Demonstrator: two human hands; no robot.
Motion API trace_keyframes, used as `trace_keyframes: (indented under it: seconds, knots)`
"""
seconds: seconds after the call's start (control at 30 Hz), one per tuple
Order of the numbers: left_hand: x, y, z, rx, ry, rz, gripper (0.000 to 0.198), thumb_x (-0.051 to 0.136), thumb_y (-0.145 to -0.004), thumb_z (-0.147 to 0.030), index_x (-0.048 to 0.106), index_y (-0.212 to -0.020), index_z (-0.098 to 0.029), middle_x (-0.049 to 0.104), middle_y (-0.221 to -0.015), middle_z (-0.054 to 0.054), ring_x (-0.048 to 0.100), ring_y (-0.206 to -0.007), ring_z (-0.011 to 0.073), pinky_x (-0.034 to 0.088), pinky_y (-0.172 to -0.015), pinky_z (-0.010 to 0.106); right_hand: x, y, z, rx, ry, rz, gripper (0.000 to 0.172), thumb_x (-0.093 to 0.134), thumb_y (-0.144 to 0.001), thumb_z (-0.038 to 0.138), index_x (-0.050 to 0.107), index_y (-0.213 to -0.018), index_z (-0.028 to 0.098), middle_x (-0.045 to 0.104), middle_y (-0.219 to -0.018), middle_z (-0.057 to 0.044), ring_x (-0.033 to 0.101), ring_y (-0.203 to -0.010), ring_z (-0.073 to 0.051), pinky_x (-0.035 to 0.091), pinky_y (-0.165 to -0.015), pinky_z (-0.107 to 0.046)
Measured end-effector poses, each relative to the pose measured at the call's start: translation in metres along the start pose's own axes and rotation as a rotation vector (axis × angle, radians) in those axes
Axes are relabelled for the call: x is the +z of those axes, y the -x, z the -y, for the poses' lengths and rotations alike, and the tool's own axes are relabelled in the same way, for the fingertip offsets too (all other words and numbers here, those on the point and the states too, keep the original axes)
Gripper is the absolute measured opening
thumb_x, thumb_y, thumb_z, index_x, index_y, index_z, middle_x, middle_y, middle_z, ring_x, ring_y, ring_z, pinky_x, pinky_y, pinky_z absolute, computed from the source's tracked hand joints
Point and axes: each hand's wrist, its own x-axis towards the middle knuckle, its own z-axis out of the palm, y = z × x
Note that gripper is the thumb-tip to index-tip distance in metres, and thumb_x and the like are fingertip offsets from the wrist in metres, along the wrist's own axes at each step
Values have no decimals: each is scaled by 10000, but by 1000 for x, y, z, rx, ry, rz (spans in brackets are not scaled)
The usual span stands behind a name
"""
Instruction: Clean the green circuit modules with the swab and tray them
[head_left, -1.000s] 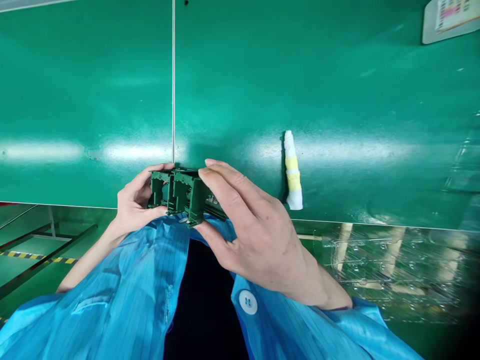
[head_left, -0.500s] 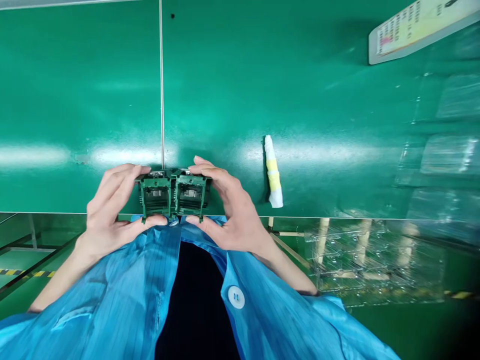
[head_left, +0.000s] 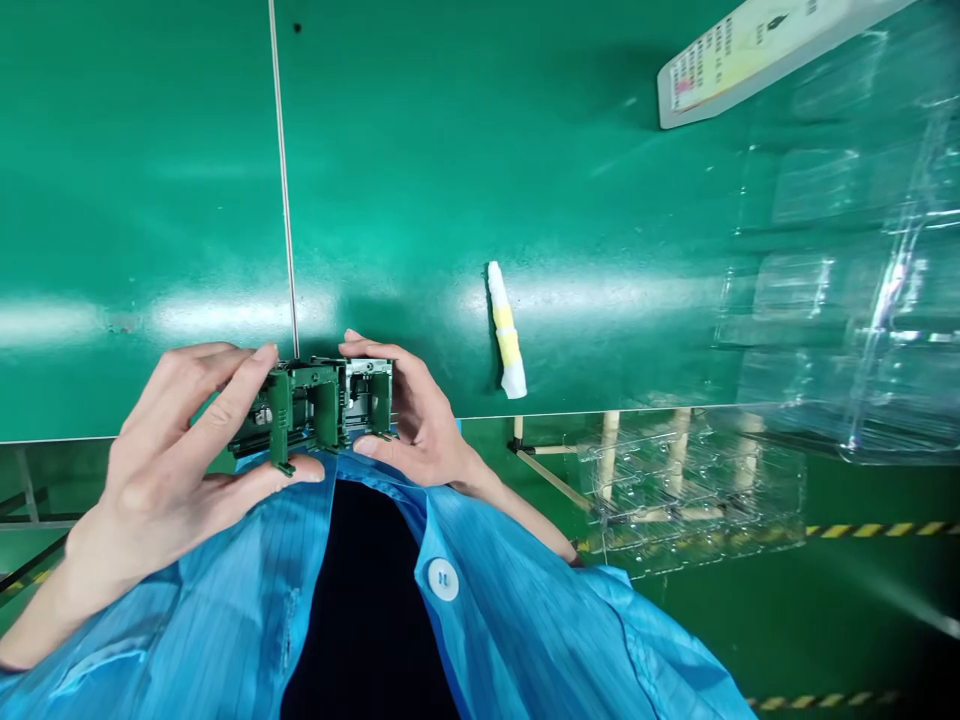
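Observation:
Both of my hands hold a pair of dark green plastic parts (head_left: 319, 405) side by side, just above the near edge of the green table (head_left: 480, 200). My left hand (head_left: 172, 450) pinches the left part between thumb and fingers. My right hand (head_left: 412, 415) grips the right part, whose inside shows some metal. The parts are tilted with their left side turned toward me. My blue smock (head_left: 525, 620) fills the bottom of the view.
A white stick wrapped in yellow tape (head_left: 506, 340) lies on the table to the right of my hands. Clear plastic trays (head_left: 840, 300) are stacked at the right edge, and more (head_left: 690, 480) sit below. A printed card (head_left: 750, 50) lies far right.
I have turned the two green parts from facing me squarely to an angle, left side nearer. My left hand came closer to me, and my view shifted right.

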Motion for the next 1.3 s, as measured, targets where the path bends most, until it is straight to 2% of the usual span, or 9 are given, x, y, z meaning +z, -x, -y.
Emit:
trace_keyframes:
  seconds: [0.17, 0.3, 0.37, 0.47, 0.63, 0.83, 1.13, 1.3]
  knots:
    - [5, 9, 10, -36, 75, -16, 808, 783, -786, -542, 468, -1501, -331, 699, -1172, 74, 646, -1018, 354, 580, -839, 507, -2, 1, 13, 124, 96, 7, 633, 696, -901, 401, 404, -1441, 247, 484, -1535, -156, 405, -1494, -276, 407, -1199, -505]
    - [10, 17, 18, -47, 127, -22, 784, 792, -796, -513, 504, -1481, -262, 685, -1201, 72, 644, -1061, 326, 565, -904, 473, -2, 1, 18, 70, 114, 5, 623, 703, -894, 299, 412, -1443, 252, 476, -1542, -150, 421, -1484, -278, 392, -1214, -513]
    - [12, 19, 20, -63, 124, -38, 780, 807, -783, -525, 524, -1462, -267, 689, -1198, 71, 647, -1077, 310, 568, -923, 460, -2, 1, 18, 63, 108, 5, 641, 713, -886, 276, 408, -1449, 262, 479, -1539, -143, 414, -1487, -278, 383, -1220, -516]
    - [14, 19, 19, -72, 97, -52, 774, 830, -761, -516, 536, -1441, -292, 697, -1180, 69, 658, -1078, 264, 583, -917, 420, -3, 1, 19, 88, 96, 14, 675, 738, -868, 279, 406, -1455, 286, 468, -1550, -124, 400, -1495, -277, 369, -1231, -515]
    - [17, 17, 17, -57, 116, -46, 794, 855, -746, -456, 535, -1434, -223, 694, -1177, 89, 649, -1116, 221, 552, -995, 360, -3, 0, 26, 138, 112, 21, 651, 716, -872, 256, 415, -1448, 296, 467, -1555, -102, 392, -1497, -280, 364, -1237, -526]
    - [19, 17, 18, -48, 148, -60, 805, 873, -729, -433, 540, -1421, -192, 691, -1187, 96, 646, -1130, 218, 544, -1004, 345, -2, 0, 32, 157, 158, 23, 634, 703, -879, 227, 417, -1443, 273, 473, -1550, -107, 389, -1499, -272, 357, -1244, -520]
    - [22, 20, 19, -85, 164, -57, 789, 866, -736, -450, 541, -1412, -207, 698, -1183, 96, 647, -1124, 238, 563, -968, 386, -3, -3, 38, 216, 217, 38, 601, 696, -892, 247, 441, -1436, 261, 485, -1542, -111, 401, -1493, -278, 376, -1233, -516]
    - [22, 19, 19, -87, 183, -51, 790, 872, -738, -421, 537, -1420, -202, 689, -1203, 97, 643, -1131, 218, 545, -989, 353, -3, -3, 40, 208, 229, 41, 591, 698, -889, 233, 454, -1426, 255, 499, -1526, -113, 423, -1479, -269, 383, -1231, -491]
